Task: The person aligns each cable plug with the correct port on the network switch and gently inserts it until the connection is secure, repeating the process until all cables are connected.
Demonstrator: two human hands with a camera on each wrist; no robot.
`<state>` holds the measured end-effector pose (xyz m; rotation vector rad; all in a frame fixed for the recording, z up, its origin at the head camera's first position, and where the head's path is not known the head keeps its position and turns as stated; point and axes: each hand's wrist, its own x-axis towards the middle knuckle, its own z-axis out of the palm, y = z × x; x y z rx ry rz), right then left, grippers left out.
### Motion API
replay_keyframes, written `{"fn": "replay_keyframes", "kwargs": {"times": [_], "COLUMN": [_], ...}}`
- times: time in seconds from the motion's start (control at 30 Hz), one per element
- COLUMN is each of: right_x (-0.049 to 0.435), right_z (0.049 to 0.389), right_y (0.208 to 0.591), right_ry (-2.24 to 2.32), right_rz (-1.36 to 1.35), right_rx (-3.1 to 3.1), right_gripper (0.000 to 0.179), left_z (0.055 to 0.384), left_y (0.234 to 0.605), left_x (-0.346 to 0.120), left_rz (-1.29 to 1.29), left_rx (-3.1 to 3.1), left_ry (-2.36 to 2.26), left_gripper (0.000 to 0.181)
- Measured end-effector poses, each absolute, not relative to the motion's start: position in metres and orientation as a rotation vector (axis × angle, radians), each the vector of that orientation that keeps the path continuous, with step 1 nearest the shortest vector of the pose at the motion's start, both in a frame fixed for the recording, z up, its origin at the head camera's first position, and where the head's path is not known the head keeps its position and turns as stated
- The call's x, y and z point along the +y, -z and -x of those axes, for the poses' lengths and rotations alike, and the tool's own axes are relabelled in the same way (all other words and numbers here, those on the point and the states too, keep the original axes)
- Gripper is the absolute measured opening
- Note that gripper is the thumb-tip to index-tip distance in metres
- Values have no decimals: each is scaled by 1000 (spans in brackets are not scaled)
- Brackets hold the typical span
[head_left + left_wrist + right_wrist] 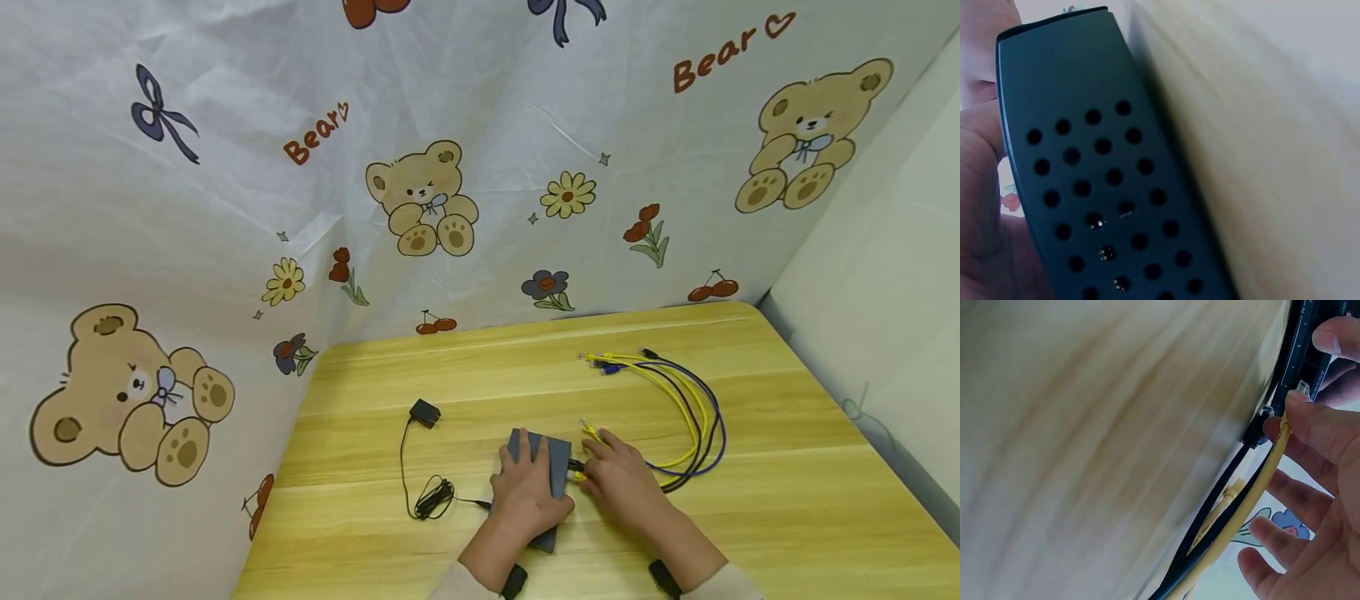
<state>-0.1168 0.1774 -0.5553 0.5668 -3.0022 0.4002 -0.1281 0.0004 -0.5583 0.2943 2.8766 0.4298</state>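
A dark grey network switch [558, 454] lies on the wooden table, its perforated side [1072, 75] filling much of the left wrist view. My left hand [522, 492] grips it from above, fingers spread over the top and thumb at the right edge, by the ports. Just right of it, my right hand [621, 485] pinches a yellow network cable [1260, 487] close behind its clear plug [1302, 387], which is right at the port row. Beside that plug, a black cable's plug [1252, 434] sits at the ports. Another yellow cable end [589, 428] lies near the right fingertips.
Yellow, black and blue cables [716, 417] curve in a loop at the right, several loose ends toward the back. Left of the switch lie a black power adapter [425, 413] and its coiled cord [435, 500], which runs to the switch. A bear-patterned curtain [495, 275] hangs behind the table.
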Motion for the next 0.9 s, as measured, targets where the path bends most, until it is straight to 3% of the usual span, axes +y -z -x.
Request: {"fn": "replay_keyframes", "kwargs": {"times": [0.9], "right_x": [168], "right_z": [111], "right_y": [554], "right_ry": [-497], "right_rz": [-704], "right_rx": [-2891], "right_gripper": [11], "left_z": [128], "left_y": [559], "left_x": [0], "left_rz": [-254], "left_rx": [2874], "left_ry": [-595], "left_gripper": [95]}}
